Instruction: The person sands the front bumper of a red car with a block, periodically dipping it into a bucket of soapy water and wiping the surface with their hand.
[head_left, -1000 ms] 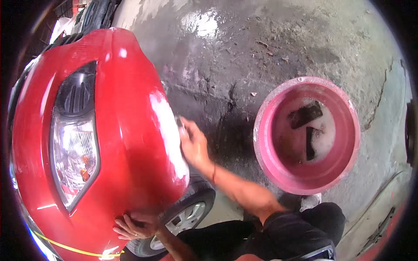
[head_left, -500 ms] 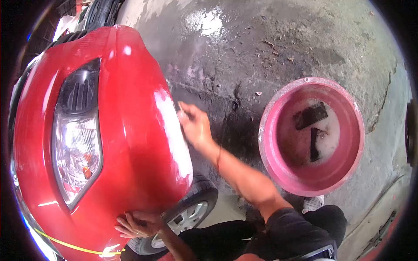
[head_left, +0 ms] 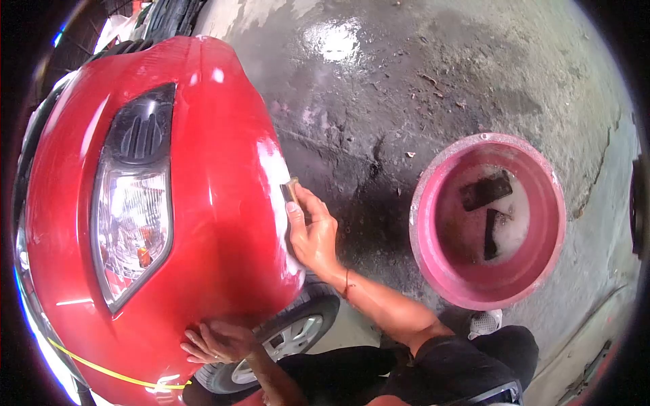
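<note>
The right hand (head_left: pixel 313 233) grips a small block (head_left: pixel 292 189) and presses it flat on the red car (head_left: pixel 217 223), on the white patch (head_left: pixel 277 183). The left hand (head_left: pixel 215 342) lies open, near, lower on the car.

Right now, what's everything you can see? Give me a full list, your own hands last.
car body panel: one, red, left, with a whitish dull patch along its right edge
headlight: one, clear and black, set in the panel
wheel: one, black tyre and silver rim, under the panel
basin: one, pink, on wet concrete floor at right, holding foamy water and two dark blocks
sanding block: one, tan, against the panel
right hand: gripping the sanding block
left hand: flat on the panel's lower edge
</note>
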A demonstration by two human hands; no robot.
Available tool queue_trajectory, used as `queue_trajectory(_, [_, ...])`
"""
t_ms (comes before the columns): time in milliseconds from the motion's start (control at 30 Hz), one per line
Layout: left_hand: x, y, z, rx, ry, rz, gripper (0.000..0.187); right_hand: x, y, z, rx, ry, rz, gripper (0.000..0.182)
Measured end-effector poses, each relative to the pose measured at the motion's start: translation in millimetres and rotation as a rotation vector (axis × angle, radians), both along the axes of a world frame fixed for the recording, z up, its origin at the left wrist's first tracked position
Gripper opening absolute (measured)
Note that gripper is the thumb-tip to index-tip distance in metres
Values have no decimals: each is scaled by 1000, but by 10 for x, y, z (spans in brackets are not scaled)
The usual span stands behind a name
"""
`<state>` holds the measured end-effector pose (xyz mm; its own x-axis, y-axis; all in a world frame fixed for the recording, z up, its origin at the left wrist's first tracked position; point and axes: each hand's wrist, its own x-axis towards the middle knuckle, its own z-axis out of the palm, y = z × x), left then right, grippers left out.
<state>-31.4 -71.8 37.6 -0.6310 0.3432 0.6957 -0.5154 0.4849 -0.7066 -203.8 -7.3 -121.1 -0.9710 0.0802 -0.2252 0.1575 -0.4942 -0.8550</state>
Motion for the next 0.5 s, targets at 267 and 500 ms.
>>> queue_trajectory(267, [33,-13,9,18,8,-5,22,-159,0,-152,-55,-14,75,37])
queue_trajectory(500, [35,-46,-26,11,28,-4,21,-565,-169,-277,-218,-188,198,36])
